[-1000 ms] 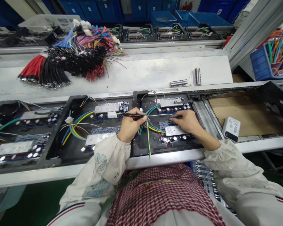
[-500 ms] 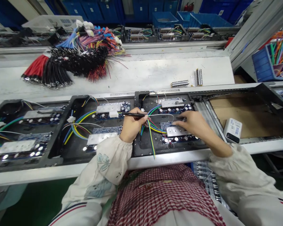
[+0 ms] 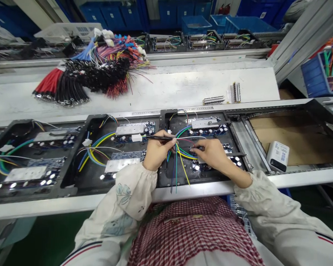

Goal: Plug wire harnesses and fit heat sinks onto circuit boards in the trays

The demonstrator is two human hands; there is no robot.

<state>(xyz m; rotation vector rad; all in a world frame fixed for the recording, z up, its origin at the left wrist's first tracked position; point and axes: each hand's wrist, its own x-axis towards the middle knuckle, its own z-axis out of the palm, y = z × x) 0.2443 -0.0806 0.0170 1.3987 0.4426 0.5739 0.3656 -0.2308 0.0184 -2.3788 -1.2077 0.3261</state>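
My left hand (image 3: 158,150) is closed in a pinch on a wire harness (image 3: 158,137) with a black sleeve. Its white connector (image 3: 137,137) sticks out to the left. From the fingertips, loose yellow, green and blue wire ends (image 3: 183,162) hang over the front of a black housing, and a white wire reaches right. My right hand (image 3: 211,153) is closed at the fingertips on a thin red wire (image 3: 188,140) from the same bundle. It hovers over the front circuit board (image 3: 228,148), partly hiding it. A second circuit board (image 3: 205,123) lies behind.
More black housings (image 3: 96,181) with boards and wires line up at left. A white box-shaped device (image 3: 278,156) rests beside cardboard (image 3: 305,136) at right. Behind, a heap of wire harnesses (image 3: 97,70) and small metal strips (image 3: 235,92) lie on the white bench (image 3: 172,85).
My right hand has moved left from above the board and now pinches the red wire. The loose wire ends below my left hand have spread apart.
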